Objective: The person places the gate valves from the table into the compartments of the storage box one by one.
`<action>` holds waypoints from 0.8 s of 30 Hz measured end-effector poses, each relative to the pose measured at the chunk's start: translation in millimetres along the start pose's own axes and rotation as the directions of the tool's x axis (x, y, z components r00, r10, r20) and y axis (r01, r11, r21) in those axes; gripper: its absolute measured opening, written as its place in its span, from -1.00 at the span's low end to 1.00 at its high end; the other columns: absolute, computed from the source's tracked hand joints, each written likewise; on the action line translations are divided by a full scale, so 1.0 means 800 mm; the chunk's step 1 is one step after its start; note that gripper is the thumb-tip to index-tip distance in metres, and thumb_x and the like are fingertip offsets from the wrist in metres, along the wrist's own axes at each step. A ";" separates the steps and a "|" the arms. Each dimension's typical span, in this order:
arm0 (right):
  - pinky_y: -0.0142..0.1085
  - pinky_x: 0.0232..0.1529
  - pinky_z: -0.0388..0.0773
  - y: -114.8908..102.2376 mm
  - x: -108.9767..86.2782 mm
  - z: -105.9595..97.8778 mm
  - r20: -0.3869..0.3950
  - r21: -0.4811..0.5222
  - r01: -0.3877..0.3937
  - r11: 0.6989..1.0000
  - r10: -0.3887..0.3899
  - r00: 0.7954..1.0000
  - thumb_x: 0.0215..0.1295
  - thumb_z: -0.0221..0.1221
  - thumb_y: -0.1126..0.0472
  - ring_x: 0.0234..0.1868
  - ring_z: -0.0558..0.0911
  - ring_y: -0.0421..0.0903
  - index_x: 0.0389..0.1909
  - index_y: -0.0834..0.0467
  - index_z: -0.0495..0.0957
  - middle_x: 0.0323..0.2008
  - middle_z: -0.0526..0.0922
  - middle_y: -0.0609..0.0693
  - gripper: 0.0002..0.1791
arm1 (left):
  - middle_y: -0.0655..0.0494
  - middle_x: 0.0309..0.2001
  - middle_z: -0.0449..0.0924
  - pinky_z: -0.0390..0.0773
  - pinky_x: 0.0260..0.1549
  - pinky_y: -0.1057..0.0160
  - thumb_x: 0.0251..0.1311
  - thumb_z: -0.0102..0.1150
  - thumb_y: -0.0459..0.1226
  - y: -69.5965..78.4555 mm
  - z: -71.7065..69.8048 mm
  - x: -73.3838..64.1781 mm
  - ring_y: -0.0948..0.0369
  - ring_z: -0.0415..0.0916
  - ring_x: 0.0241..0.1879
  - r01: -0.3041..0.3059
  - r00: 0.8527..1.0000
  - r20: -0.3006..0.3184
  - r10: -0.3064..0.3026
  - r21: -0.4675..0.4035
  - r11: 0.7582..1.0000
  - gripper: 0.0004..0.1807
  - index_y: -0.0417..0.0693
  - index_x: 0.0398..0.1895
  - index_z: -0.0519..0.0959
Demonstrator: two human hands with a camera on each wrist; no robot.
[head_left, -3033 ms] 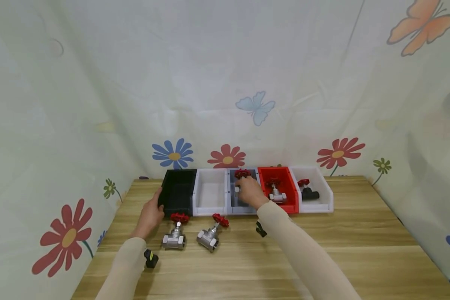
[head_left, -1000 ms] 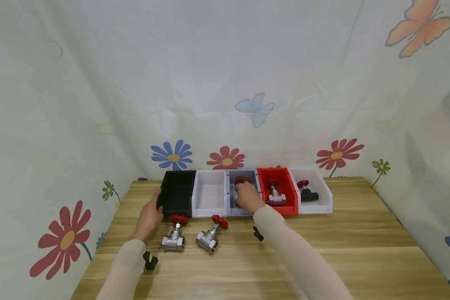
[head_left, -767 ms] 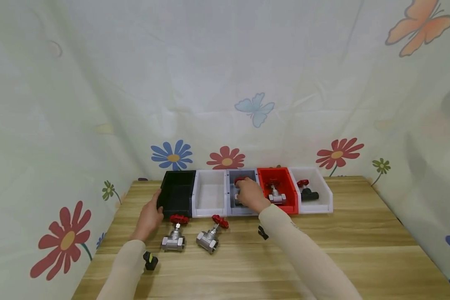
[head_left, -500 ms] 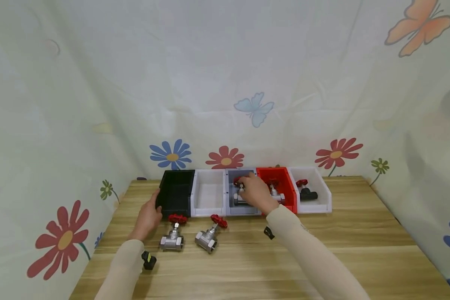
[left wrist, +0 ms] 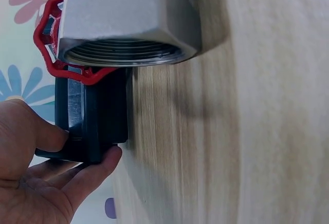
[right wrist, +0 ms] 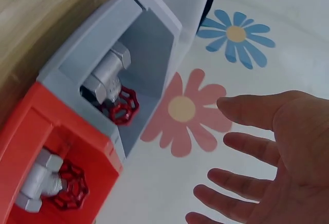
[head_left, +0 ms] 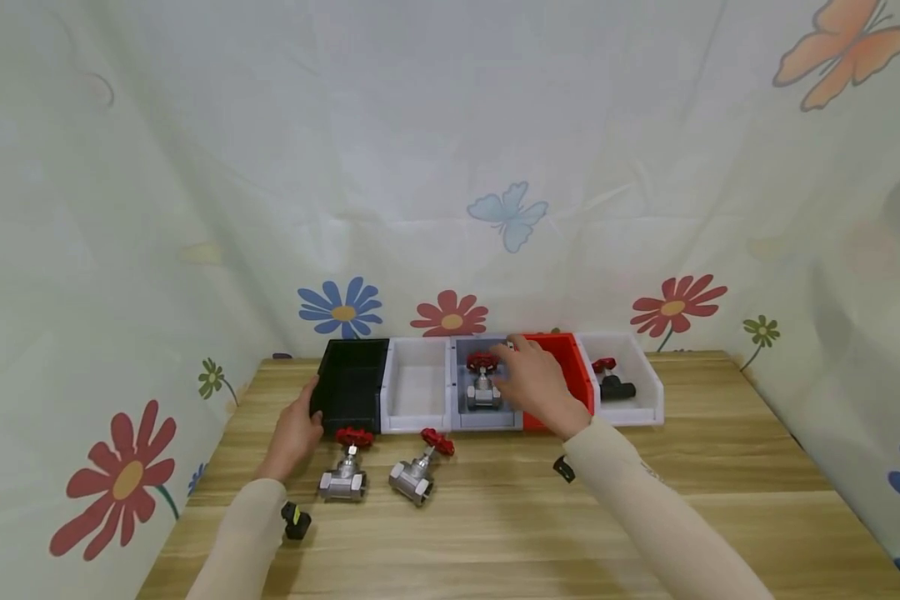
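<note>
My right hand [head_left: 540, 382], fingers spread and holding nothing, hovers over the edge between the grey bin [head_left: 486, 421] and the red bin [right wrist: 77, 126]. Inside the grey bin lies a metal gate valve [head_left: 483, 392] with a red handwheel. A similar valve [right wrist: 43, 180] lies in the red bin, hidden by the hand in the head view. My left hand [head_left: 294, 433] grips the left side of the black bin [head_left: 351, 392], thumb at its rim and fingers against the outside. Close by on the table are two more metal valves, one upright-looking [head_left: 343, 475] and one slanted [head_left: 414, 477].
The bins form one row along the back of the wooden table [head_left: 450, 550]. A white bin [head_left: 420, 387] holds nothing; the far-right white bin [head_left: 648, 408] contains a black valve with a red handwheel [head_left: 617, 387]. A flowered curtain [head_left: 390, 167] hangs behind.
My right hand lowered the valve into the grey bin, let go of it, then drew back to the right with its fingers spread. The left hand stayed on the black bin.
</note>
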State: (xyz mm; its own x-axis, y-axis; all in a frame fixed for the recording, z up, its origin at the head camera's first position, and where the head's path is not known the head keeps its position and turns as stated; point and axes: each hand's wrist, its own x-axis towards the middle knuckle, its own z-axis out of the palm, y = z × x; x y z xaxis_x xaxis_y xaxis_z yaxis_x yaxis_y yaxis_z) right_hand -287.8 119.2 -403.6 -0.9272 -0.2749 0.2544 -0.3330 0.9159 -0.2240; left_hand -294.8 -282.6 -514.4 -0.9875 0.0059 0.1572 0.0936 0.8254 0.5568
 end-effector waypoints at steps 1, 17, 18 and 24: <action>0.07 0.16 0.54 0.002 -0.003 -0.003 -0.012 0.002 0.006 1.000 -0.006 1.000 0.12 0.39 0.06 0.22 0.52 0.15 0.21 0.04 0.53 0.29 0.46 0.17 -0.41 | -0.50 0.24 0.40 0.43 0.14 -0.27 0.33 -0.05 -0.43 -0.001 0.000 0.000 -0.29 0.47 0.14 0.001 1.000 -0.001 -0.001 0.000 1.000 -0.26 -0.18 0.55 -0.02; 0.13 0.08 0.56 0.056 -0.034 -0.037 -0.120 0.051 -0.026 0.998 0.032 0.992 0.21 0.30 0.11 0.20 0.51 0.20 0.30 0.10 0.46 0.26 0.46 0.19 -0.40 | -0.51 0.25 0.38 0.40 0.17 -0.28 0.32 -0.05 -0.45 0.000 -0.002 -0.001 -0.33 0.43 0.18 -0.008 1.000 -0.007 0.009 0.008 1.000 -0.27 -0.21 0.54 0.00; 0.14 0.07 0.56 0.061 -0.035 -0.038 -0.120 0.059 -0.035 0.998 0.041 0.992 0.21 0.31 0.11 0.19 0.51 0.21 0.30 0.10 0.45 0.26 0.46 0.19 -0.39 | -0.51 0.25 0.38 0.41 0.16 -0.28 0.32 -0.05 -0.45 0.000 -0.001 -0.001 -0.33 0.43 0.18 -0.008 1.000 -0.009 0.008 0.009 1.000 -0.27 -0.21 0.54 0.00; 0.14 0.07 0.57 0.091 -0.045 -0.045 -0.111 0.058 -0.085 0.995 0.091 0.990 0.23 0.29 0.11 0.19 0.49 0.26 0.32 0.12 0.41 0.28 0.45 0.25 -0.37 | -0.52 0.22 0.40 0.42 0.15 -0.28 0.31 -0.04 -0.46 0.001 0.000 -0.001 -0.33 0.45 0.16 -0.012 1.000 -0.015 0.012 0.011 1.000 -0.27 -0.21 0.53 0.01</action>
State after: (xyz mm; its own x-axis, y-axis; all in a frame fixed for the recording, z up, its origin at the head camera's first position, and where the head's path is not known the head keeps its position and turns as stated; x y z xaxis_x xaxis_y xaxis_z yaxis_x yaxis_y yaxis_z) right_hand -272.4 206.6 -395.4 -0.9289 -0.1558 0.3360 -0.2622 0.9174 -0.2994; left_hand -294.0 -282.3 -513.9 -0.9844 0.0071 0.1760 0.1036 0.8315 0.5458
